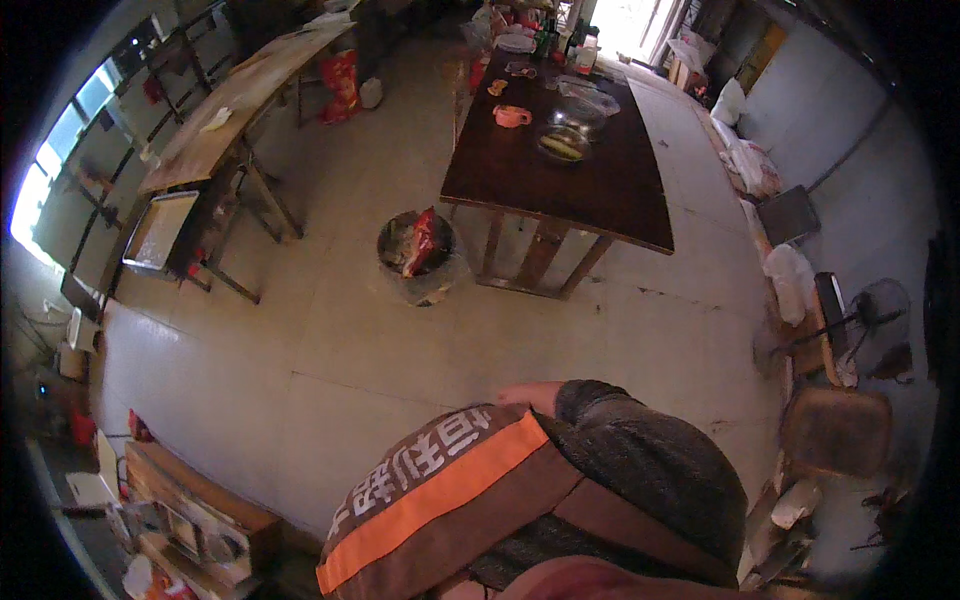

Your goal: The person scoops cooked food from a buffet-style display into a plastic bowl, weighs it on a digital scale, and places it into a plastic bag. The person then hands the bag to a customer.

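Neither of my hands is in view; a bare forearm [529, 393] comes out of a dark grey sleeve, its hand hidden behind the brown apron [480, 502] with an orange band and white writing. Ahead on the floor stands a round bin [386, 244] with a red plastic wrapper [424, 236] in it. Beyond it is a dark table [547, 187]. On this table are a pink cup [511, 116], a clear bowl [564, 144] with greenish-yellow food in it, and plastic bags [589, 99]. Bottles and other goods crowd its far end.
At the left stands a long wooden worktable [255, 82] with a pale piece on top and a metal tray [161, 229] at its near end. A wooden bench [202, 480] is at lower left. Along the right wall are a chair [836, 431], a fan [877, 315] and white sacks [754, 165].
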`<state>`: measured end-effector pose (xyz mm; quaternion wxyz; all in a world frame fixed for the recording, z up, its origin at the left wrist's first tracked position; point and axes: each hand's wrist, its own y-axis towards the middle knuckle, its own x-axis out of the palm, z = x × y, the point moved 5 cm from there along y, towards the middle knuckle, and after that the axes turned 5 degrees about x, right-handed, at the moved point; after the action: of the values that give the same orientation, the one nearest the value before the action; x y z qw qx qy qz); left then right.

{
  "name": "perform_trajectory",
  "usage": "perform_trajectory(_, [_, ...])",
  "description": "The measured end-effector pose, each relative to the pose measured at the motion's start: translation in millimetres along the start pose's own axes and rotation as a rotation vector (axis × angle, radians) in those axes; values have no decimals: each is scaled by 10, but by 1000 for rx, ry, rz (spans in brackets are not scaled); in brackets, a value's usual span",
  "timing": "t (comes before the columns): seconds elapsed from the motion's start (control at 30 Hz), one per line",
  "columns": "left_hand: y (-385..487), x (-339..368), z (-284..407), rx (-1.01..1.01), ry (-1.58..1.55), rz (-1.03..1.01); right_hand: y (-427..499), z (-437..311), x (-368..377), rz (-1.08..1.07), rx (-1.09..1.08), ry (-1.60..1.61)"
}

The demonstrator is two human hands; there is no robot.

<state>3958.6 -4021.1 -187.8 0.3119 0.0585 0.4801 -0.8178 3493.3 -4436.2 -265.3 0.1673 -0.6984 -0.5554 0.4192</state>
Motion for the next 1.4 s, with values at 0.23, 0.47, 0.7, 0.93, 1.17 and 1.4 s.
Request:
perform_trajectory(0.23, [1871, -911, 2760, 215, -106, 39, 105, 962, -903, 195, 394, 266])
perform_trajectory(0.47, [2683, -604, 3860, 245, 142, -135, 2562, -480, -2492, 27, 340, 170])
perform_trajectory(0.7, [3941, -774, 4755, 136, 244, -188, 4568, -2850, -4225, 252, -123, 490])
perform_trajectory(0.93, [5784, -1276, 6426, 178, 337, -219, 5334, -2774, -5270, 275, 136, 498])
perform_trajectory(1.17, [7641, -1001, 8916, 437, 592, -356, 4633, -1966, -5344, 450, 456, 828])
perform_trajectory(1.4, [8183, 227, 10886, 976, 1353, -484, 4799, -1401, -6034, 516, 607, 1087])
